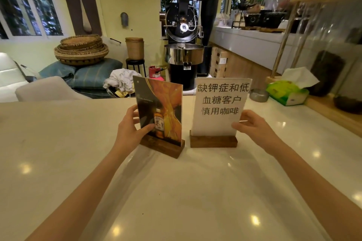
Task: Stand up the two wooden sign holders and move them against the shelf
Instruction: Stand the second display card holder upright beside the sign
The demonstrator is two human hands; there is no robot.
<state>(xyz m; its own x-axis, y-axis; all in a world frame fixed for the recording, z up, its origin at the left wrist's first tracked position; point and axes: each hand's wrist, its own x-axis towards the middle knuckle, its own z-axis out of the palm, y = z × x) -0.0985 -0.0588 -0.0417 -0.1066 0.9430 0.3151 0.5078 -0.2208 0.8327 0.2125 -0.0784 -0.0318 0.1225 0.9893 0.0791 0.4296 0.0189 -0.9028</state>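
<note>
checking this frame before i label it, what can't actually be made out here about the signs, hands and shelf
- Head view: the shelf at the right is blurred and cut by the edge, so its contents are unreadable.
- The left hand fingers go behind the picture sign holder, so the grip is partly hidden.
- The small print on the picture sign is too small.
- The text sign holder back is unseen; the right hand covers its lower corner.

A green tissue box (288,94) sits beside what looks like an ashtray (259,95).
</note>
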